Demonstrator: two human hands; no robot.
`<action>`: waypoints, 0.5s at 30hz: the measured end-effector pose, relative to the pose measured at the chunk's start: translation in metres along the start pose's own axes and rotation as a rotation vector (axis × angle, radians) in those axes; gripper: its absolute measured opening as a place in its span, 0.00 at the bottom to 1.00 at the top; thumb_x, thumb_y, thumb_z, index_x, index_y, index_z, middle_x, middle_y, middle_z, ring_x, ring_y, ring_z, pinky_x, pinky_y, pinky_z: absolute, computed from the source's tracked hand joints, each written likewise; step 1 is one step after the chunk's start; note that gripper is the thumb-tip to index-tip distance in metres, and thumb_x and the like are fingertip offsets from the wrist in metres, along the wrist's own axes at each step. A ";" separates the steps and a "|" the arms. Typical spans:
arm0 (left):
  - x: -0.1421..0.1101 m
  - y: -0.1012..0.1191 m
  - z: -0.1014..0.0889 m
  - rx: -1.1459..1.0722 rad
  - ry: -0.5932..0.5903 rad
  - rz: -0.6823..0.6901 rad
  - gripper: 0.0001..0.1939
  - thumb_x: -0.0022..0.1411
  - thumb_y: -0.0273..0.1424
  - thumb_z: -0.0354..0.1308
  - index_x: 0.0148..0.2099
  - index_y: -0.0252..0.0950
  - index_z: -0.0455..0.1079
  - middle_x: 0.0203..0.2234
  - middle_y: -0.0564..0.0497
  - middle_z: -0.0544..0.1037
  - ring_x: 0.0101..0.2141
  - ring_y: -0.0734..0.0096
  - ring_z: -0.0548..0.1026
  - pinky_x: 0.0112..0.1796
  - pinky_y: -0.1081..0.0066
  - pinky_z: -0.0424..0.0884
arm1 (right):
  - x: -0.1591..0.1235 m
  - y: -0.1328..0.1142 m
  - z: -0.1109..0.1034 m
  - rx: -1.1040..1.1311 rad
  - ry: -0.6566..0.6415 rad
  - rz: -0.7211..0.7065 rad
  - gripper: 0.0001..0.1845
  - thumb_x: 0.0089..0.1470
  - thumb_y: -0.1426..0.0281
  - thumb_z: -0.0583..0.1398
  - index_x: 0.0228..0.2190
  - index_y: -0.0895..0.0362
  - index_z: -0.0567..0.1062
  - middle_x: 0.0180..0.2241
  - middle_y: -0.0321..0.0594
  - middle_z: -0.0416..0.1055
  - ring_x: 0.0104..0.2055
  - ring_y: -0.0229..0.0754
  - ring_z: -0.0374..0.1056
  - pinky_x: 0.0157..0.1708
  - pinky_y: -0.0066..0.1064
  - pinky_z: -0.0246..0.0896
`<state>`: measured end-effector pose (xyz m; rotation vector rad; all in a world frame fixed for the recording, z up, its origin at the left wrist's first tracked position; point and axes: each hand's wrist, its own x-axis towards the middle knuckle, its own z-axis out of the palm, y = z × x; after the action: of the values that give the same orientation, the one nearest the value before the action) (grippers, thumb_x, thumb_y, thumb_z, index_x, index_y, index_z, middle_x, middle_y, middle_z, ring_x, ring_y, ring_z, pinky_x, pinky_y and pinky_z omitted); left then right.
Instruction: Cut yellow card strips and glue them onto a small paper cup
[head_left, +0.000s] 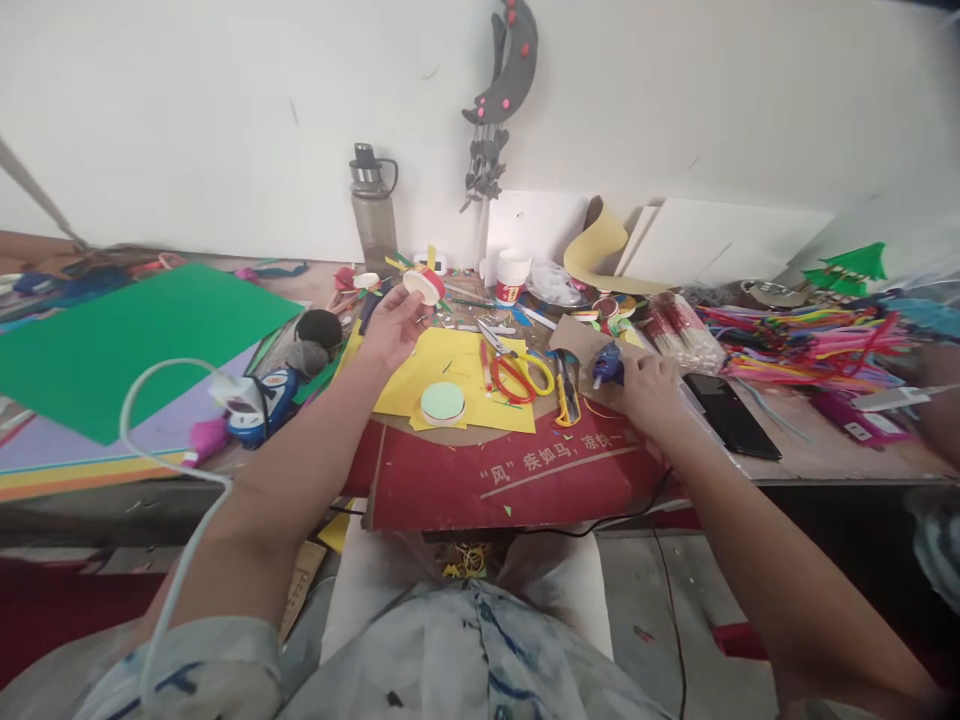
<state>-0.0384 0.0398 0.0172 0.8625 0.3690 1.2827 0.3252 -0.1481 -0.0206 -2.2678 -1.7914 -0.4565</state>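
Observation:
My left hand [397,325] is raised over the table, pinching a small round disc [424,287] with a pale face, a red rim and yellow strips sticking up behind it. At the right, my right hand [654,392] curls around the back of a blue glue gun [607,364] lying low over the cardboard, its pale nozzle pointing left. Its grip is partly hidden by the fingers. Between my hands, a second round disc [442,403] with a light green top lies on the yellow sheet [397,380]. Scissors [517,365] with red and yellow handles and a yellow utility knife [568,390] lie beside it.
Red cardboard [450,490] covers the front edge. Coloured sheets [157,340] and a blue tape measure [262,405] lie left. Behind stand a water bottle [373,215] and a paper cup [512,277]. A phone [731,415] and pipe cleaners [817,335] lie right.

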 end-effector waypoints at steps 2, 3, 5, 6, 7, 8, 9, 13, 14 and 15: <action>0.000 -0.001 0.000 -0.004 0.023 -0.013 0.12 0.55 0.24 0.74 0.39 0.34 0.74 0.27 0.56 0.80 0.25 0.80 0.76 0.27 0.78 0.71 | 0.001 0.005 -0.004 -0.111 -0.157 0.048 0.28 0.63 0.65 0.58 0.58 0.70 0.71 0.51 0.70 0.71 0.55 0.65 0.64 0.56 0.58 0.55; 0.000 -0.001 0.001 -0.007 0.035 -0.015 0.11 0.56 0.24 0.73 0.39 0.34 0.74 0.27 0.56 0.80 0.25 0.80 0.77 0.27 0.78 0.71 | 0.001 0.005 -0.010 -0.152 -0.225 0.057 0.29 0.62 0.62 0.60 0.59 0.67 0.71 0.53 0.67 0.71 0.57 0.66 0.64 0.55 0.57 0.57; 0.000 -0.001 0.002 -0.008 0.057 -0.024 0.10 0.58 0.23 0.72 0.39 0.34 0.73 0.26 0.56 0.80 0.25 0.81 0.77 0.27 0.79 0.70 | 0.001 0.000 -0.028 -0.207 -0.281 0.060 0.27 0.60 0.62 0.61 0.57 0.61 0.74 0.56 0.64 0.71 0.59 0.69 0.64 0.54 0.59 0.59; 0.000 -0.001 0.002 -0.006 0.065 -0.030 0.10 0.59 0.23 0.71 0.39 0.34 0.73 0.25 0.56 0.80 0.24 0.81 0.77 0.28 0.79 0.70 | 0.001 -0.006 -0.038 -0.231 -0.246 0.074 0.24 0.60 0.64 0.61 0.55 0.63 0.76 0.55 0.65 0.71 0.59 0.71 0.64 0.54 0.60 0.60; 0.000 -0.001 0.003 -0.003 0.070 -0.039 0.09 0.60 0.23 0.70 0.39 0.35 0.72 0.25 0.56 0.80 0.24 0.82 0.77 0.28 0.80 0.71 | 0.001 -0.015 -0.048 -0.216 -0.174 0.064 0.23 0.61 0.66 0.60 0.54 0.63 0.76 0.55 0.66 0.72 0.59 0.72 0.64 0.54 0.62 0.60; -0.001 -0.001 0.004 -0.002 0.070 -0.048 0.09 0.61 0.23 0.70 0.38 0.34 0.72 0.25 0.56 0.79 0.24 0.82 0.77 0.29 0.80 0.71 | 0.003 -0.028 -0.057 -0.154 -0.099 0.030 0.21 0.63 0.66 0.59 0.54 0.62 0.76 0.54 0.65 0.72 0.59 0.71 0.65 0.54 0.62 0.61; -0.001 -0.001 0.004 -0.005 0.066 -0.054 0.09 0.61 0.23 0.70 0.38 0.34 0.71 0.25 0.56 0.79 0.25 0.82 0.77 0.29 0.80 0.71 | 0.005 -0.045 -0.065 -0.044 -0.031 -0.035 0.19 0.64 0.67 0.58 0.53 0.62 0.77 0.53 0.63 0.74 0.58 0.67 0.67 0.54 0.59 0.62; -0.002 -0.003 0.004 -0.032 0.020 -0.067 0.08 0.63 0.23 0.68 0.39 0.34 0.71 0.27 0.55 0.80 0.26 0.80 0.78 0.30 0.79 0.73 | 0.024 -0.133 -0.069 0.433 -0.107 -0.351 0.13 0.66 0.72 0.55 0.43 0.56 0.80 0.45 0.49 0.78 0.49 0.49 0.73 0.52 0.41 0.68; -0.002 -0.004 0.004 -0.036 0.017 -0.071 0.07 0.63 0.23 0.68 0.40 0.34 0.72 0.27 0.55 0.80 0.26 0.80 0.78 0.30 0.79 0.74 | 0.031 -0.155 -0.065 0.451 -0.173 -0.385 0.13 0.66 0.73 0.55 0.44 0.57 0.80 0.46 0.49 0.79 0.49 0.48 0.74 0.52 0.39 0.67; -0.002 -0.004 0.004 -0.039 0.022 -0.079 0.07 0.63 0.23 0.67 0.40 0.34 0.72 0.27 0.55 0.80 0.26 0.80 0.78 0.31 0.79 0.74 | 0.038 -0.175 -0.060 0.412 -0.247 -0.380 0.13 0.66 0.73 0.57 0.46 0.60 0.80 0.47 0.51 0.78 0.50 0.48 0.74 0.53 0.38 0.66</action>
<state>-0.0334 0.0360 0.0166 0.7938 0.3903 1.2230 0.1565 -0.0938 0.0450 -1.7697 -2.2022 0.1405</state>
